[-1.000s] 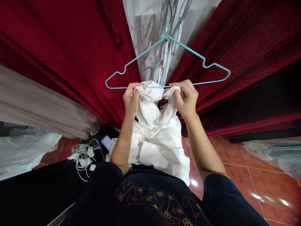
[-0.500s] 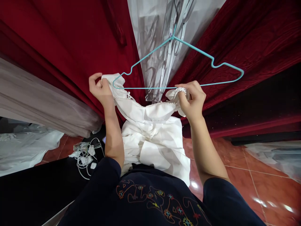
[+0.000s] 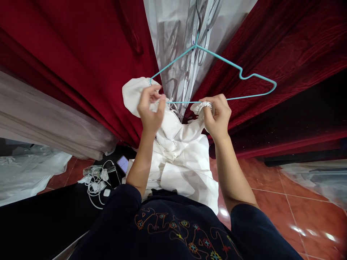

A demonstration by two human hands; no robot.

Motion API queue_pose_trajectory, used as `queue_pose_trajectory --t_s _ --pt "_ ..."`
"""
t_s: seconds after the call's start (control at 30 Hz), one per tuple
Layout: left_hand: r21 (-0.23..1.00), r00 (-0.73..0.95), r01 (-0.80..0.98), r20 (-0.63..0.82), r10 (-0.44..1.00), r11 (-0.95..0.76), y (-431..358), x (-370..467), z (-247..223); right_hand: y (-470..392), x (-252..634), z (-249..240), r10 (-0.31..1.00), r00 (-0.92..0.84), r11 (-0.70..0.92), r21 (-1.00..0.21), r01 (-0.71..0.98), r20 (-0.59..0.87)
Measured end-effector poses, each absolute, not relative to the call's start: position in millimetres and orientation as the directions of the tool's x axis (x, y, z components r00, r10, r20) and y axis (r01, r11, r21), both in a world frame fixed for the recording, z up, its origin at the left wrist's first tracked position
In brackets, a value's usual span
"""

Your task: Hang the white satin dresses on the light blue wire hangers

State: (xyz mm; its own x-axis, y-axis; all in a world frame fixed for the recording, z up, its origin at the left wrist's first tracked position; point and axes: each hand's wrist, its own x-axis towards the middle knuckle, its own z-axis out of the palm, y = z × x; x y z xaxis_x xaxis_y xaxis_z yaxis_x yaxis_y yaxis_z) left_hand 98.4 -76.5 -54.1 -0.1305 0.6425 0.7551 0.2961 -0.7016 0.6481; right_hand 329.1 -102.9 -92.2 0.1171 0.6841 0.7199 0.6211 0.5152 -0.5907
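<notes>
A white dress (image 3: pixel 187 159) with a pearl-trimmed neckline hangs in front of me, its skirt bunched toward my body. Its left sleeve (image 3: pixel 132 95) covers the left end of a turquoise hanger (image 3: pixel 221 57). My left hand (image 3: pixel 151 104) is at that sleeve, slightly blurred, with thumb and fingers apart. My right hand (image 3: pixel 218 115) pinches the gathered, pearl-edged right sleeve (image 3: pixel 204 107) just under the hanger's lower bar, its fingers touching the bar. The right end of the hanger is bare.
Red curtains (image 3: pixel 81 54) hang on both sides, with clear garment covers (image 3: pixel 187 65) between them. A black surface (image 3: pixel 54 213) at lower left bears tangled white cables (image 3: pixel 94 184) and a lit phone (image 3: pixel 123 164). Sheer fabric (image 3: pixel 311 180) lies over the tiled floor (image 3: pixel 265 209) at right.
My left hand has moved right, inward along the hanger, releasing its pinch on the left sleeve, which now spreads over the hanger's end. My right hand keeps its pinch.
</notes>
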Motion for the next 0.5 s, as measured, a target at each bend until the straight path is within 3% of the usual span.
queue_pose_trajectory --t_s 0.13,0.3,0.37,0.5 --pt "0.493 0.235 0.386 0.765 0.6 -0.78 -86.5 129.0 -69.9 -103.8 328.4 -91.7 0.701 0.128 0.481 -0.597 0.642 0.702" --pt "0.499 0.336 0.496 0.644 0.687 -0.711 -81.5 143.3 -76.4 -108.9 334.3 -96.6 0.62 0.124 0.492 -0.507 0.708 0.775" --pt "0.496 0.341 0.521 0.625 0.702 -0.695 -80.5 141.5 -72.7 -108.9 350.7 -102.3 0.489 0.218 0.444 -0.457 0.771 0.844" --pt "0.471 0.346 0.624 0.549 0.761 -0.623 -84.0 134.5 -60.0 -99.0 412.6 -107.9 0.033 0.494 0.335 -0.475 0.813 0.869"
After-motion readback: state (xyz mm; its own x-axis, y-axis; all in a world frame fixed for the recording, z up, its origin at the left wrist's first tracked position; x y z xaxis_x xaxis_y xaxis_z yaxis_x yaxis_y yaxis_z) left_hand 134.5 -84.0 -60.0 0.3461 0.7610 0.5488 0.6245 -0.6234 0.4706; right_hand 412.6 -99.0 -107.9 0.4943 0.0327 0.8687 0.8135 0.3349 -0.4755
